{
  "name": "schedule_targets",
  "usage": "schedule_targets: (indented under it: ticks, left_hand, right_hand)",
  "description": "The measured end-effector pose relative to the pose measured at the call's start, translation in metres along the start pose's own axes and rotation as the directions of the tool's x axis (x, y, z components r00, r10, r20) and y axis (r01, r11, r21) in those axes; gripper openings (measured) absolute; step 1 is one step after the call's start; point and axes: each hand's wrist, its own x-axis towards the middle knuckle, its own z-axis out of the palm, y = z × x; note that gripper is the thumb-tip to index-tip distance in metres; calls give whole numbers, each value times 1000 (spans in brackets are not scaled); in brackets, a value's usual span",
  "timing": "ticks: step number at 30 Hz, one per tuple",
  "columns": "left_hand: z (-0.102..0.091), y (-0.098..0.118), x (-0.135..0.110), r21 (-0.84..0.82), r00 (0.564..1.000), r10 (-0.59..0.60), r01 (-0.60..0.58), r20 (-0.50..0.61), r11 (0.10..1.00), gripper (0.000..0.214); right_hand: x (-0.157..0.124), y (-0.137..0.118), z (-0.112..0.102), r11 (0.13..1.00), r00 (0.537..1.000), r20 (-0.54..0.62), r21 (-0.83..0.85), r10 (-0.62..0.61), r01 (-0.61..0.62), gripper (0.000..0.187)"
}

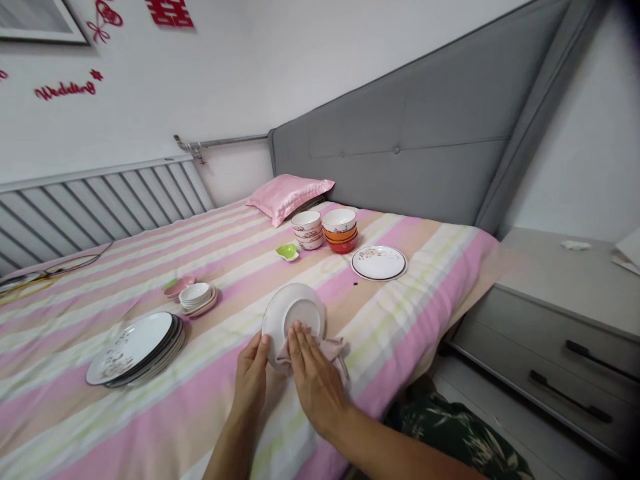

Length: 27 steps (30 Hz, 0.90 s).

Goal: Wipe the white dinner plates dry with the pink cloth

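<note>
A white plate (293,300) is held up over the bed with its underside facing me. My left hand (253,373) grips its left edge, thumb on the near face and the other fingers partly hidden behind. My right hand (313,373) presses a pinkish cloth (333,348) against the lower part of the plate, fingers together. To the left lies a stack of plates (143,343) with a floral pattern on the top one. Beyond the held plate, a flat patterned plate (379,262) rests on the sheet.
Two stacks of bowls, one white (307,223) and one with orange and red bowls (340,233), stand near a pink pillow (290,195). A green dish (287,252) and small white bowls (196,295) lie on the striped sheet. A nightstand (545,327) is at right.
</note>
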Motion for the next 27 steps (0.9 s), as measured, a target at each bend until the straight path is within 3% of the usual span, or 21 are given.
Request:
schedule_targets:
  ticks: [9, 16, 19, 22, 27]
  left_hand:
    - [2, 6, -8, 159, 990, 79, -98, 118, 982, 33]
    - [7, 13, -11, 239, 982, 100, -137, 162, 961, 26]
    - [8, 15, -12, 242, 985, 91, -124, 146, 962, 28]
    - [10, 18, -13, 246, 989, 79, -109, 128, 963, 30]
    - [10, 18, -13, 253, 988, 80, -112, 132, 961, 31]
  right_hand:
    - [16, 4, -3, 1000, 980, -200, -10, -20, 19, 65]
    - [31, 4, -14, 999, 966, -255, 34, 34, -26, 62]
    - [41, 9, -17, 984, 950, -281, 153, 133, -92, 55]
    - [52, 21, -18, 921, 905, -291, 328, 310, -210, 49]
    - [58, 57, -9, 745, 819, -101, 488, 565, -454, 48]
